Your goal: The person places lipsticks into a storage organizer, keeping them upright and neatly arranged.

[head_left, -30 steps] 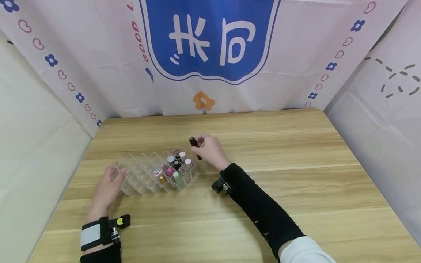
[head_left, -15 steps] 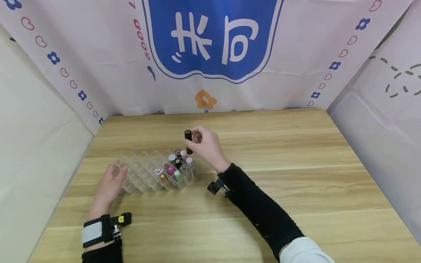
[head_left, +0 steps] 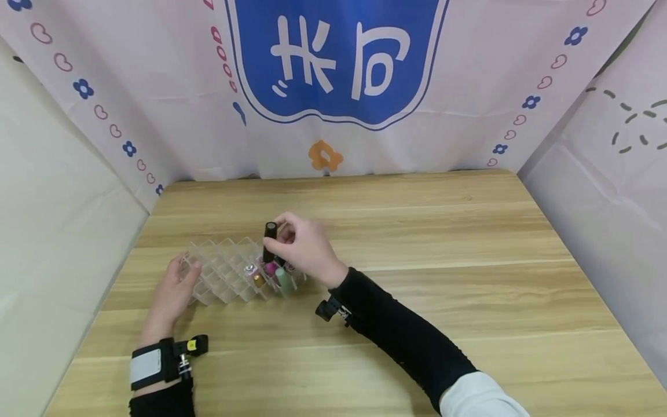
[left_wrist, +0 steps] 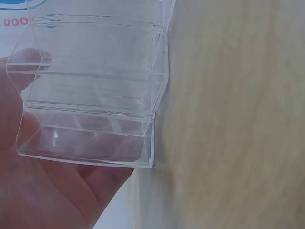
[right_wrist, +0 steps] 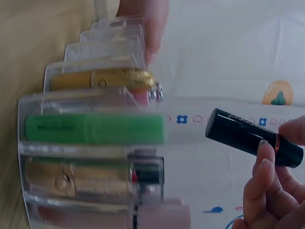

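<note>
In the head view my right hand (head_left: 310,249) pinches a black lipstick tube (head_left: 270,240) upright over the right part of a clear lipstick organizer (head_left: 219,278). The right wrist view shows the black tube (right_wrist: 240,136) between thumb and fingers, with a thin orange-red band on it. My left hand (head_left: 174,292) grips the organizer's left end, the thumb on the near side. Through the clear plastic (left_wrist: 95,90), my fingers show in the left wrist view. A green tube (right_wrist: 95,129) and a gold tube (right_wrist: 102,79) stand in its slots. My right hand hides the far right slots.
The organizer stands on a wood-grain table (head_left: 417,231). Its right slots hold several cosmetics, among them a bright pink cap (head_left: 270,268); the left slots hold nothing visible. A printed white cloth (head_left: 406,145) hangs behind the table, and pale sheets flank both sides.
My right hand has carried the black lipstick leftward from beside the organizer, raising it upright and then lowering it over the slots. The left hand keeps its grip on the left end.
</note>
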`<state>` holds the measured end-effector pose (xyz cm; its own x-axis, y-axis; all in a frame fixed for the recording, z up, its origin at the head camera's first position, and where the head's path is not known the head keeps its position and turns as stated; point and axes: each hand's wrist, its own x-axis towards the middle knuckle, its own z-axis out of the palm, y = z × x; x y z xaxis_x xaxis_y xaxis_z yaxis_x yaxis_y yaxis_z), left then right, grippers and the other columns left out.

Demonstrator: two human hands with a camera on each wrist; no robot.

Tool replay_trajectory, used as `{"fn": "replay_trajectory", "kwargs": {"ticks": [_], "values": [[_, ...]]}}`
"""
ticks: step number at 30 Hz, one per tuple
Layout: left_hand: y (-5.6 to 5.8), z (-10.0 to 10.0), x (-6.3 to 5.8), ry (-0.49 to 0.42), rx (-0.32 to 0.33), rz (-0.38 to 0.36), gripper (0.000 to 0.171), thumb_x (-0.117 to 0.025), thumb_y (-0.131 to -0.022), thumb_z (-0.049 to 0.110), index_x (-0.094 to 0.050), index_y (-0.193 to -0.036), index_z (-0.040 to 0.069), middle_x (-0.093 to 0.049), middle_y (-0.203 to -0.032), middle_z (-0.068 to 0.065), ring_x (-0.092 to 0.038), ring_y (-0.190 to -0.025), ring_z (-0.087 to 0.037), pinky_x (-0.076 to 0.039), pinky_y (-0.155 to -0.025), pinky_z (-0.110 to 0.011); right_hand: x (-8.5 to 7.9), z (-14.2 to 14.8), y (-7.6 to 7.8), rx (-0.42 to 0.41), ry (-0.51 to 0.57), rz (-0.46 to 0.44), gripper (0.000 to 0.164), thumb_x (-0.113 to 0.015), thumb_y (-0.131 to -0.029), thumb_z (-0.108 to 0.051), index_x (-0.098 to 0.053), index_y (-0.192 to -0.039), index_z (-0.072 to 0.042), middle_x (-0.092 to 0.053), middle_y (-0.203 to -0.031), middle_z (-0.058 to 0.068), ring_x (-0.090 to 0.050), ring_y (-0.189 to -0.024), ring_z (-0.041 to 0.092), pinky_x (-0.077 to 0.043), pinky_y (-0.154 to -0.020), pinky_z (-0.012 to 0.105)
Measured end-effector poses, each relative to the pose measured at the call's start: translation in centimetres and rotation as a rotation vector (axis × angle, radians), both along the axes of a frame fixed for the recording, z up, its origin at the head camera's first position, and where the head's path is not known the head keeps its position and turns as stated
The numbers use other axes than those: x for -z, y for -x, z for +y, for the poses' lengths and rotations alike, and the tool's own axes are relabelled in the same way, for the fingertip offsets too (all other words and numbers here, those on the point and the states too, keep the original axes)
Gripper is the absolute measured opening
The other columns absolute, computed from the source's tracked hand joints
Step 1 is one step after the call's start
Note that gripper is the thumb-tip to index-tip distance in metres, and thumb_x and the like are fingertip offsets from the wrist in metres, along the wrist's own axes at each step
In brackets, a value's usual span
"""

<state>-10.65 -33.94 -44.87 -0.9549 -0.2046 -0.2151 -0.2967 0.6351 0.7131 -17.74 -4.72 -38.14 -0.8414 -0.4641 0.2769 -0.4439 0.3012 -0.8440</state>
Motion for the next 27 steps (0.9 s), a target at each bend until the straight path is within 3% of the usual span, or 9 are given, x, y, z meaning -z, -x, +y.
{"fn": "replay_trajectory", "kwargs": {"ticks": [5, 14, 19, 27], "values": [[0.0, -0.1, -0.1, 0.000, 0.003, 0.004, 0.077, -0.026, -0.104, 0.053, 0.000, -0.157, 0.004, -0.014, -0.157, -0.036, -0.024, -0.140, -0.059, -0.026, -0.108, -0.073, 0.1, -1.2, -0.9, -0.055, -0.024, -0.015, 0.024, -0.071, -0.089, -0.022, -0.065, -0.109, -0.011, -0.073, -0.080, 0.000, -0.060, -0.059, 0.000, -0.047, -0.051, 0.016], [0.0, -0.2, -0.3, -0.010, 0.004, 0.018, 0.077, -0.026, -0.104, 0.054, 0.000, -0.157, 0.004, -0.015, -0.157, -0.037, -0.023, -0.140, -0.059, -0.026, -0.107, -0.075, 0.6, -2.8, -1.6, -0.091, -0.094, 0.013, 0.021, -0.071, -0.089, -0.026, -0.067, -0.107, -0.015, -0.071, -0.079, -0.008, -0.060, -0.064, -0.006, -0.049, -0.058, 0.010], [0.0, -0.2, -0.2, -0.012, 0.009, 0.006, 0.078, -0.025, -0.104, 0.055, 0.000, -0.157, 0.005, -0.015, -0.157, -0.037, -0.023, -0.140, -0.060, -0.026, -0.107, -0.074, 0.9, -3.4, -2.1, -0.114, -0.148, 0.013, 0.021, -0.070, -0.090, -0.033, -0.068, -0.107, -0.020, -0.071, -0.079, -0.013, -0.059, -0.065, -0.009, -0.049, -0.055, 0.010], [0.1, -0.1, 0.1, 0.002, 0.004, 0.005, 0.078, -0.025, -0.103, 0.055, 0.000, -0.157, 0.004, -0.017, -0.156, -0.037, -0.024, -0.140, -0.059, -0.026, -0.108, -0.073, 1.4, -4.2, -2.1, -0.171, -0.181, 0.046, 0.023, -0.067, -0.093, -0.031, -0.068, -0.111, -0.016, -0.072, -0.084, -0.010, -0.060, -0.071, -0.010, -0.048, -0.063, 0.005]]}}
